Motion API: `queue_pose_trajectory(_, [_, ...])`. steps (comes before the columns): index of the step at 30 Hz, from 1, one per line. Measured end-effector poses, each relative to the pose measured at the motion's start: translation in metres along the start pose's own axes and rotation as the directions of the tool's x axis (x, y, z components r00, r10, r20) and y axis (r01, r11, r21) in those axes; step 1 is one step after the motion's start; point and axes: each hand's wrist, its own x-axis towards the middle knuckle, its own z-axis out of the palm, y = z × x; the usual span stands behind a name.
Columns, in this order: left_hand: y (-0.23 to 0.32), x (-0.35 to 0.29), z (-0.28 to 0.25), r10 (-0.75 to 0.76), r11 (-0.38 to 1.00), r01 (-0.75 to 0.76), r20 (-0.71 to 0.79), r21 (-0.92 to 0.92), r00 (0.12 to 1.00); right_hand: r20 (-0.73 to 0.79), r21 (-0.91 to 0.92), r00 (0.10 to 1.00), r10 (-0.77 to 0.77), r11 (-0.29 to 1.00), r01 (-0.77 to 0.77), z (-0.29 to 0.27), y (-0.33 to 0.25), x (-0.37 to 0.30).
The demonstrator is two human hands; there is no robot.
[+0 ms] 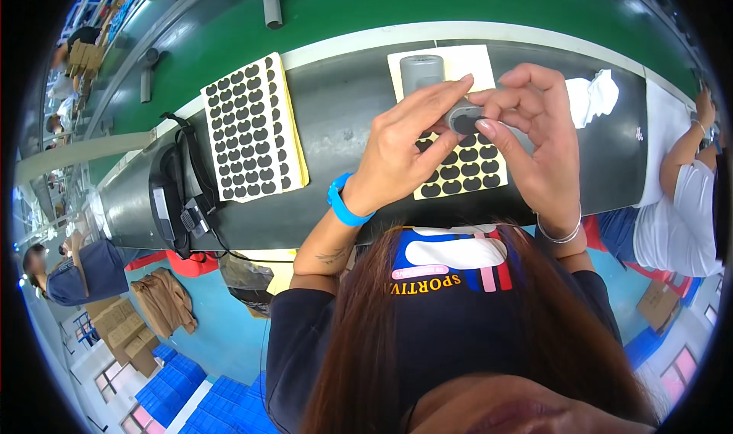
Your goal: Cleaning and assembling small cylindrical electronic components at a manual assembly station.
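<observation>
In front of me, both hands are on a small grey plastic piece [464,119] with a dark, round end face. My left hand [405,144], a blue band at its wrist, grips it from the left with the thumb underneath. From the right, my right hand [538,132] pinches its edge, thumb at the dark face and the other fingers curled. Below them lies a sheet of black notched round stickers [472,168], partly covered by my hands. A grey rounded case [421,71] rests at the sheet's far, bare end.
A stack of similar sticker sheets [244,129] lies left on the dark worktop [328,90]. Further left sits a black strapped device [172,193] with a cable. Crumpled white tissue [599,98] is at the right. Another person [683,205] sits beyond it; a green surface [458,6] runs behind.
</observation>
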Motion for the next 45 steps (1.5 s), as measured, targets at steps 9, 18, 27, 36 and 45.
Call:
queue_pose_trajectory(9, [0.001,-0.001,0.001,0.014,0.999,-0.014,-0.002,0.032,1.000,-0.010,-0.005,1.000,0.027,1.000,-0.027,0.000,-0.001,0.000])
queue_pose_trajectory(18, [0.002,-0.001,-0.001,-0.028,0.999,0.027,0.049,0.017,0.998,-0.025,0.022,0.999,0.038,0.999,-0.037,0.001,-0.002,-0.002])
queue_pose_trajectory(27, [0.002,-0.003,0.000,-0.029,1.000,0.028,0.045,0.006,0.999,-0.031,-0.014,0.999,0.034,0.999,-0.035,0.002,-0.003,-0.004])
queue_pose_trajectory(36, [0.004,-0.003,0.002,-0.008,1.000,0.008,0.019,0.012,1.000,-0.026,-0.058,0.999,0.027,0.998,-0.028,0.003,-0.007,-0.004])
queue_pose_trajectory(45, [0.001,-0.007,0.004,-0.136,0.960,0.140,0.033,-0.242,0.990,-0.033,-0.120,0.999,-0.024,0.993,0.020,0.005,-0.007,-0.005])
